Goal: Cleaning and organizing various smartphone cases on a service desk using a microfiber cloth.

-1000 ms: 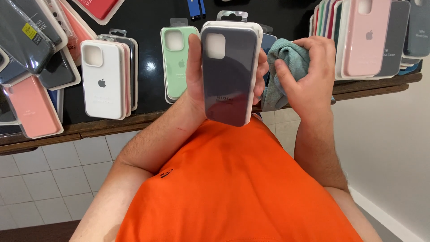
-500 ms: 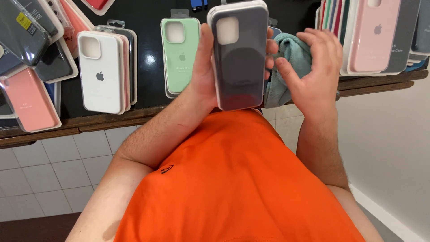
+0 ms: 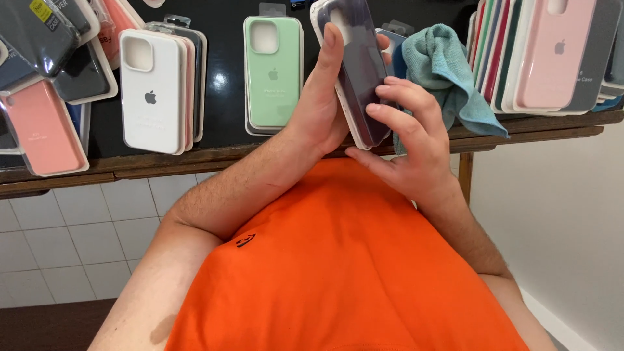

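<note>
White (image 3: 151,101), mint (image 3: 273,71) and pink cases (image 3: 552,55) crowd your black worktop (image 3: 224,140), a teal cloth (image 3: 448,71) at upper right. At top centre, your left hand (image 3: 322,110) grips the dark navy case (image 3: 361,71), tilted edge-on; your right hand's (image 3: 409,140) fingers rest on it.

The dark case (image 3: 359,71), flat-on to the camera earlier, is now turned edge-on and tilted in the left hand (image 3: 322,107); the right hand (image 3: 408,140) has let go of the cloth (image 3: 448,71), which now lies on the table (image 3: 221,140); its fingers have moved onto the case's face.
</note>
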